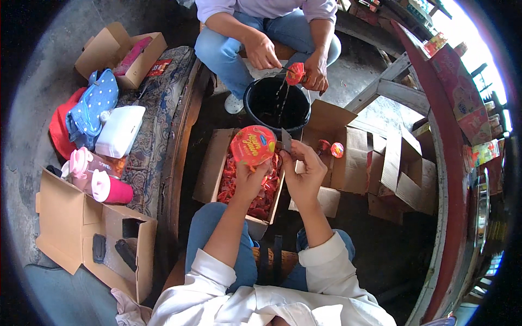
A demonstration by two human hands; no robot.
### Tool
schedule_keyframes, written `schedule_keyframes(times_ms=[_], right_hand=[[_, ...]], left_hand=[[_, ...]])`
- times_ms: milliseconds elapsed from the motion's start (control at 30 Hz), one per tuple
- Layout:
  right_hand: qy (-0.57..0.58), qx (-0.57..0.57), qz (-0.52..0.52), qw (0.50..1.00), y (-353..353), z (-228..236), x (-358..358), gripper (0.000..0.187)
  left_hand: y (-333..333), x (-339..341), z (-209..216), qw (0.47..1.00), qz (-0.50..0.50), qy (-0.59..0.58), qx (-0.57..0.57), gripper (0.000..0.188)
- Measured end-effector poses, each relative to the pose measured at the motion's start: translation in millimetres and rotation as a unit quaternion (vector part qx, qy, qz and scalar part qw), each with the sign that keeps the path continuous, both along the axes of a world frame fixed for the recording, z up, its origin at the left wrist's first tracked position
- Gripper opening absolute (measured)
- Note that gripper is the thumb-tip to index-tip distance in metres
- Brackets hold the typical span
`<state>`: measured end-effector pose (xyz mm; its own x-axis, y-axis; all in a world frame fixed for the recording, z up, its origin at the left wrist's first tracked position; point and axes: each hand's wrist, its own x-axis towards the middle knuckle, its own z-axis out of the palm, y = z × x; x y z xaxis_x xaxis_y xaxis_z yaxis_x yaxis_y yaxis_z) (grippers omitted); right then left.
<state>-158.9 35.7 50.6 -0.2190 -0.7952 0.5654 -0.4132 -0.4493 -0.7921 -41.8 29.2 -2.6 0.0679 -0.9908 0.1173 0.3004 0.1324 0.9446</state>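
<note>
My left hand (251, 178) is wrapped round a red plastic drink cup (253, 145), its printed foil lid facing up. Beside the cup's right rim, my right hand (305, 169) pinches a small flat grey metal blade (286, 140), held upright. Whether the blade touches the cup, I cannot tell. Below my hands stands an open cardboard box (209, 175) heaped with red plastic cups (263, 202). Opposite me, a co-worker's hands (315, 73) tilt another red cup (295, 73), and clear liquid runs from it into a black bucket (254, 111).
On the left, a patterned bench (142, 176) bears a white container (120, 131), a blue dotted bag (97, 103) and pink tumblers (113, 186). An open box (61, 228) stands near its front. To the right are cardboard boxes (399, 168) and a red-edged table (447, 179).
</note>
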Motion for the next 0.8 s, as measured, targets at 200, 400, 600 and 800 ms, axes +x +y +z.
schedule_keyframes(times_ms=[200, 400, 600, 800], right_hand=[[-0.029, 0.020, -0.018, 0.999, 2, 2, -1, 0.024], [-0.014, 0.004, -0.038, 0.999, 4, 5, -4, 0.021], [-0.005, 0.003, -0.036, 0.999, 6, 9, -1, 0.020], [-0.022, -0.006, -0.019, 1.000, 6, 5, 4, 0.019]], left_hand=[[1, 2, 10, 0.998, -0.042, 0.036, 0.037, 0.038], [-1, -3, 9, 0.995, -0.029, 0.089, 0.024, 0.046], [-2, -1, 2, 0.993, -0.046, 0.100, 0.029, 0.047], [2, -5, 9, 0.998, -0.015, 0.051, 0.029, 0.051]])
